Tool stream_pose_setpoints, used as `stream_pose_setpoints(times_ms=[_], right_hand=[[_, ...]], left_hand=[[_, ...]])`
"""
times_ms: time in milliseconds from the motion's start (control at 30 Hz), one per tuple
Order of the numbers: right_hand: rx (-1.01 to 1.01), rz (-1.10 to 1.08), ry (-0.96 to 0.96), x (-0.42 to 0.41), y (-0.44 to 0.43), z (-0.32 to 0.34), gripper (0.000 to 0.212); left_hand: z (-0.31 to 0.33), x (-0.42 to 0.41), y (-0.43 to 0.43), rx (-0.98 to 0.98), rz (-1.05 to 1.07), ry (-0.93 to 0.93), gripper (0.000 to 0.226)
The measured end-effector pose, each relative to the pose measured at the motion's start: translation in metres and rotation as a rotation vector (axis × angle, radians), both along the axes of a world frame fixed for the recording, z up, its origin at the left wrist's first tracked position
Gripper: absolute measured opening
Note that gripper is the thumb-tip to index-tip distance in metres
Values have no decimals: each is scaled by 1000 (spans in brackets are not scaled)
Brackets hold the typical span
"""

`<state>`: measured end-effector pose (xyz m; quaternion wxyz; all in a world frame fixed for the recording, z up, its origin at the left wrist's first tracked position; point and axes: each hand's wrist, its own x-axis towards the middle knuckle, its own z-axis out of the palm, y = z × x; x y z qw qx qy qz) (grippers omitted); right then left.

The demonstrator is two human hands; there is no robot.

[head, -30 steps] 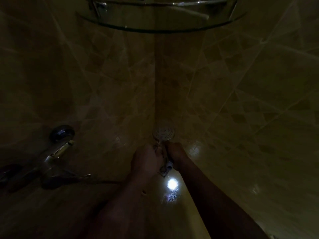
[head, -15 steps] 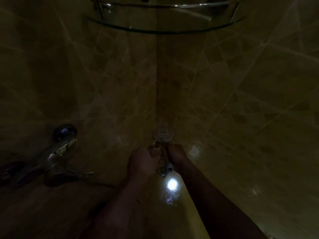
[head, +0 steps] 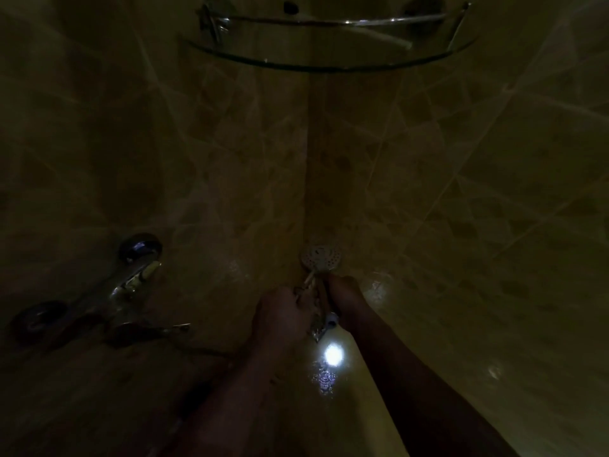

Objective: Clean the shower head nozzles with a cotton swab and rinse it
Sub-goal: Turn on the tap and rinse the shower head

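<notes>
The scene is very dark. A round chrome shower head (head: 321, 257) shows its nozzle face towards me in the corner of the tiled walls. My right hand (head: 344, 291) is closed around its handle just below the head. My left hand (head: 280, 311) is shut on a thin pale cotton swab (head: 309, 278), whose tip touches the lower left edge of the nozzle face. The handle's lower end (head: 324, 324) sticks out between my hands.
A chrome mixer tap (head: 131, 282) with round knobs juts from the left wall. A curved glass corner shelf (head: 329, 57) with a metal rail hangs overhead. A bright light reflection (head: 333, 354) glares off the wet surface below my hands.
Both hands and the shower head have stayed almost in place. The view has tilted slightly, so the shelf sits a little lower in frame.
</notes>
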<state>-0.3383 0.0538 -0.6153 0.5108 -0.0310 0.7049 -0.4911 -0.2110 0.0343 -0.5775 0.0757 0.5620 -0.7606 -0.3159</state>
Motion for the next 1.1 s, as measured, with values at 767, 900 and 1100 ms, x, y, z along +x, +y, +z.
stream_pose_setpoints(times_ms=[767, 900, 1100], right_hand=[[-9, 18, -14, 16, -3, 10, 26], [-30, 25, -28, 14, -4, 8, 24], [-77, 40, -53, 15, -6, 12, 28]], left_hand=[[-27, 61, -29, 18, 51, 6, 45], [-40, 90, -51, 10, 52, -53, 33], [-47, 104, -70, 96, -104, -105, 36]])
